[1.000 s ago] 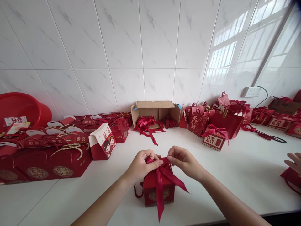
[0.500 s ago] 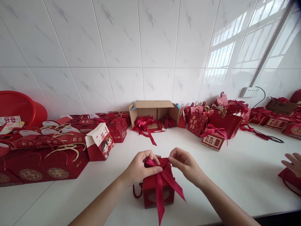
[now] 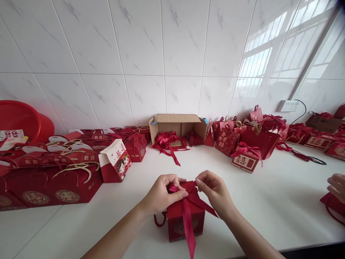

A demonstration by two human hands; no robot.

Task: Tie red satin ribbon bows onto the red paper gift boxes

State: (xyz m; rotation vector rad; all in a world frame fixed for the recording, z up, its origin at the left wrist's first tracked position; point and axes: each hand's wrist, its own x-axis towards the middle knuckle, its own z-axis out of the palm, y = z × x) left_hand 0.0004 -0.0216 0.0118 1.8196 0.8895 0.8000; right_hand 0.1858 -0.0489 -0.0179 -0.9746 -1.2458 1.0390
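A small red gift box with a round gold print stands on the white table in front of me. Dark red ribbon crosses its top, with one tail hanging down the front and another slanting to the right. My left hand pinches the ribbon at the box's top left, thumb lying over the middle. At the top right, my right hand pinches the ribbon between thumb and forefinger. A red cord handle loops out at the box's left side. The fingers partly hide the bow's centre.
Red gift boxes stand in rows at left beside a red basin. A cardboard box holds loose ribbons at the wall. More boxes stand at right. Another person's hand is at the right edge over a red item.
The box and both my hands sit slightly further right and lower in view. Both hands keep their pinch on the ribbon. The other person's hand at right has changed pose.
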